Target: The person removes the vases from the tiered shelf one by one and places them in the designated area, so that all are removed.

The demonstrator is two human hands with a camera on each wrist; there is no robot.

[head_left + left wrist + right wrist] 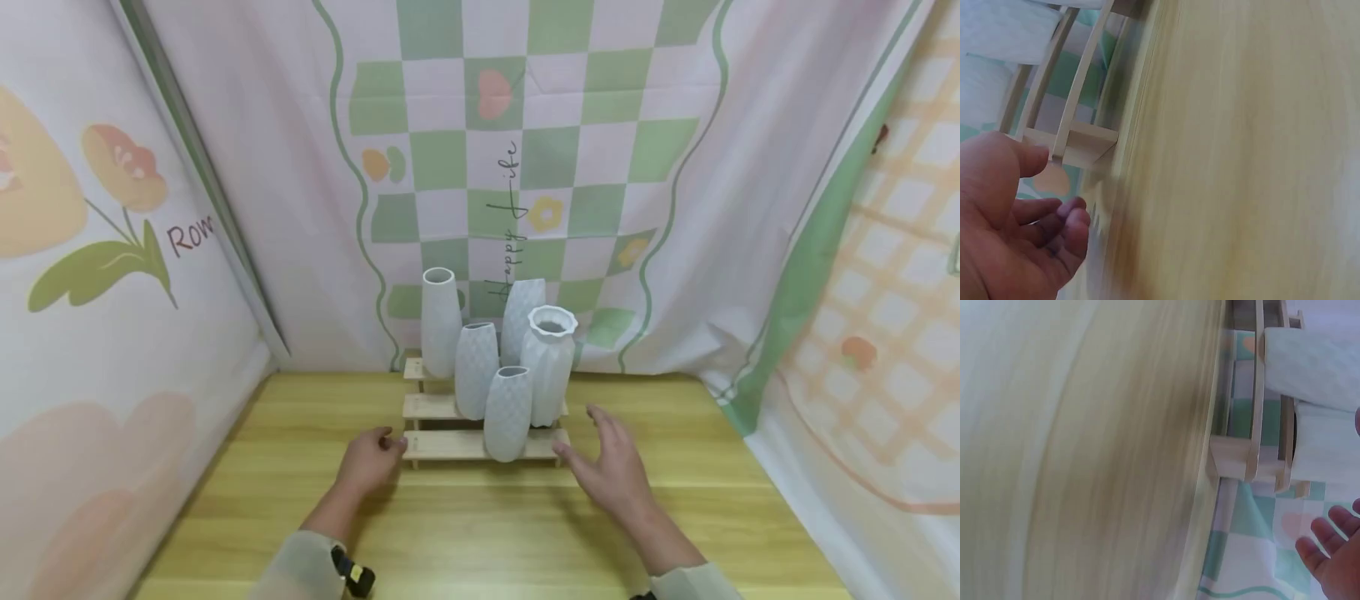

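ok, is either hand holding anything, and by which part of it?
Nothing is held. The left hand is by the left end of the wooden stand, not gripping it; the right hand, fingers extended, is near the other end.

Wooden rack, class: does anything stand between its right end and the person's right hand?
Nothing visible does. The right hand is beside that end of the wooden rack; the vases stand on its steps, not in between.

Right hand is cut off at the right edge of my right wrist view. Back-right vase: base hidden behind the frilled-rim vase. I can't tell if left hand touches rack.
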